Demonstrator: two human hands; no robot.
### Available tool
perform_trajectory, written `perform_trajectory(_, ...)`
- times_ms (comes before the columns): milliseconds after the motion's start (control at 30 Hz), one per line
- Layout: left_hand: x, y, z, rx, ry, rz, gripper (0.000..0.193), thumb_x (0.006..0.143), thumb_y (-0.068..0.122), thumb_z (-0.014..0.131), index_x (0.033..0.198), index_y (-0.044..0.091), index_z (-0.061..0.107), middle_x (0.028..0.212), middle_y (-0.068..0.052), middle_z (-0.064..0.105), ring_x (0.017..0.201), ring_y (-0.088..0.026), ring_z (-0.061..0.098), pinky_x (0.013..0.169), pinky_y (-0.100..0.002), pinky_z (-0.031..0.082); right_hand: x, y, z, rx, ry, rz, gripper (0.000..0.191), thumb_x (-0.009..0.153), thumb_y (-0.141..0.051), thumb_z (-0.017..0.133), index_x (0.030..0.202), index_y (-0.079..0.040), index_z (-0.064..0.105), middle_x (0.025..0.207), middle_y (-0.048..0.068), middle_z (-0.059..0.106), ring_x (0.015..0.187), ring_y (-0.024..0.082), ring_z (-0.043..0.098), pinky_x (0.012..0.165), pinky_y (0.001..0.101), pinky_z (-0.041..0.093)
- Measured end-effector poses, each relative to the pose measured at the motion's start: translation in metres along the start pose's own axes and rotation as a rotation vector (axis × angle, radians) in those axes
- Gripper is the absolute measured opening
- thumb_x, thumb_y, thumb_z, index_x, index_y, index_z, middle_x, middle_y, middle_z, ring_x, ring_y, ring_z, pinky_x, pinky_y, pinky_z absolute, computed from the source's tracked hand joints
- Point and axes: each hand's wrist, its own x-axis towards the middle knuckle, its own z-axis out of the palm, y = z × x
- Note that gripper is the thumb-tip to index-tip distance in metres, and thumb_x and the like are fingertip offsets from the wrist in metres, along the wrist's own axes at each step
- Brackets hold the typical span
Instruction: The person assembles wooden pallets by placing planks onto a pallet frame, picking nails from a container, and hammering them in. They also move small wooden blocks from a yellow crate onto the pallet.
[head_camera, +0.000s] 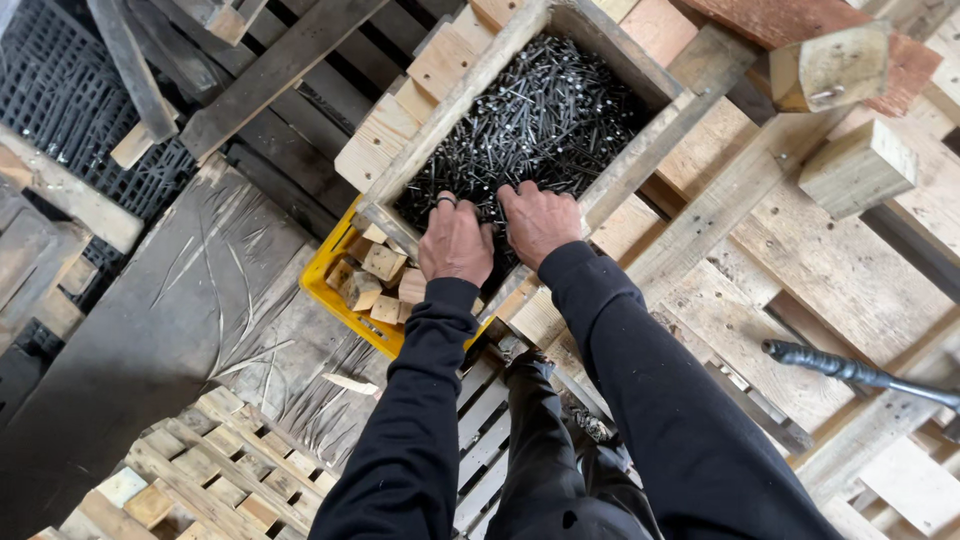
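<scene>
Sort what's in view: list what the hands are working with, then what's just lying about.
In hand:
left hand and right hand, both in the nails
wooden box holding the nails

Lying about:
yellow crate of wood blocks
loose wood blocks
black-handled tool
pallets

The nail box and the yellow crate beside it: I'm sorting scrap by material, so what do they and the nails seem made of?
The box looks like rough unpainted wood, with visible grain and worn edges. The nails in it look like dark, dull metal, probably steel, with slim shanks and small heads. The yellow crate seems to be moulded plastic, with smooth, even colour.
</scene>
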Motion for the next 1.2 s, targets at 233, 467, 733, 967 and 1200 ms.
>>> perform_trajectory(233,-0.005,0.003,0.0,-0.145,0.19,0.029,0.017,0.098,0.022,0.065,0.1,0.004,0.064,0.106,-0.016,0.061,0.094,-0.037,0.064,0.077,-0.049,0.052,-0.058,0.012,-0.032,0.435,0.272,-0.298,0.018,0.093,-0.012,0.068,0.108,-0.003,0.066,0.106,0.018,0.062,0.098,0.034,0.064,0.084,0.0443,0.054)
perform_trajectory(467,-0.009,-0.002,0.0,-0.429,0.449,0.223,0.014,0.101,0.018,0.066,0.104,0.005,0.068,0.093,-0.017,0.071,0.084,-0.039,0.068,0.073,-0.046,0.054,-0.249,0.013,-0.037,0.859,0.228,0.027,0.02,0.092,-0.012,0.068,0.11,-0.004,0.073,0.1,0.01,0.078,0.09,0.018,0.075,0.077,0.0319,0.061)
perform_trajectory(733,-0.026,0.028,-0.008,-1.913,-0.166,-0.27,0.02,0.099,0.006,0.067,0.116,-0.001,0.062,0.098,-0.014,0.072,0.093,-0.026,0.071,0.086,-0.037,0.06,-0.375,0.048,-0.056,1.123,0.199,0.5,0.02,0.093,-0.016,0.071,0.107,-0.002,0.073,0.087,0.008,0.077,0.082,0.014,0.071,0.074,0.0312,0.058)
perform_trajectory(967,-0.044,0.058,-0.035,-2.348,-0.25,-0.434,0.036,0.1,0.038,0.077,0.085,0.01,0.061,0.075,-0.003,0.057,0.075,-0.019,0.057,0.081,-0.038,0.053,-0.428,0.078,-0.067,1.064,0.342,0.567,0.021,0.094,-0.019,0.07,0.108,-0.003,0.074,0.088,0.009,0.076,0.081,0.017,0.071,0.072,0.0333,0.057)
perform_trajectory(1200,-0.053,0.081,-0.046,-2.428,-0.281,-0.439,0.053,0.106,0.047,0.071,0.072,0.016,0.046,0.079,-0.003,0.062,0.088,-0.02,0.069,0.071,-0.029,0.05,-0.444,0.07,-0.068,1.145,0.243,0.604,0.022,0.097,-0.02,0.067,0.11,-0.003,0.071,0.097,0.008,0.076,0.085,0.016,0.072,0.077,0.0319,0.059)
